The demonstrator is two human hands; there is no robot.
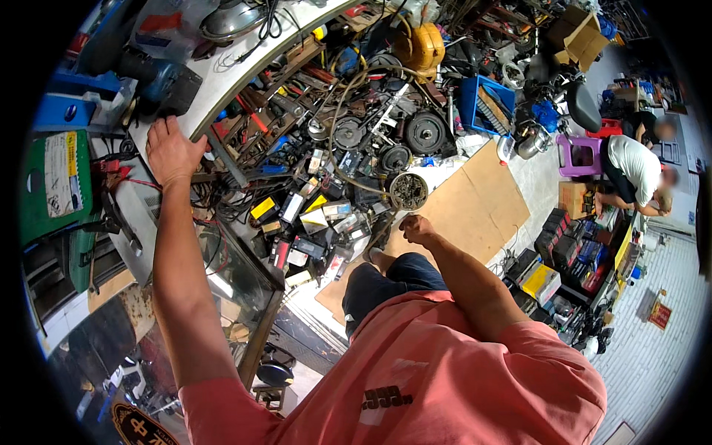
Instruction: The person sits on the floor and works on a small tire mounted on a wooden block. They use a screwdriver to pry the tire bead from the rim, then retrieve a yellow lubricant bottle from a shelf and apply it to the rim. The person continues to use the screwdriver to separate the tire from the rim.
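Observation:
My left hand presses on the edge of a white tabletop, its fingers spread and nothing in them. Just beyond its fingertips stands a dark power tool with a blocky base. My right hand is curled into a fist in front of my body; the inside of the fist is hidden. Nearest to it is a round tub filled with small metal pieces. Boxy battery packs, some with yellow or red labels, lie in a heap between my two hands.
Tools, hoses and wheels pile up ahead, with a yellow canister behind. Flattened cardboard covers the floor at right, near a blue crate. A person in white bends near a purple stool. A glass case stands below my left arm.

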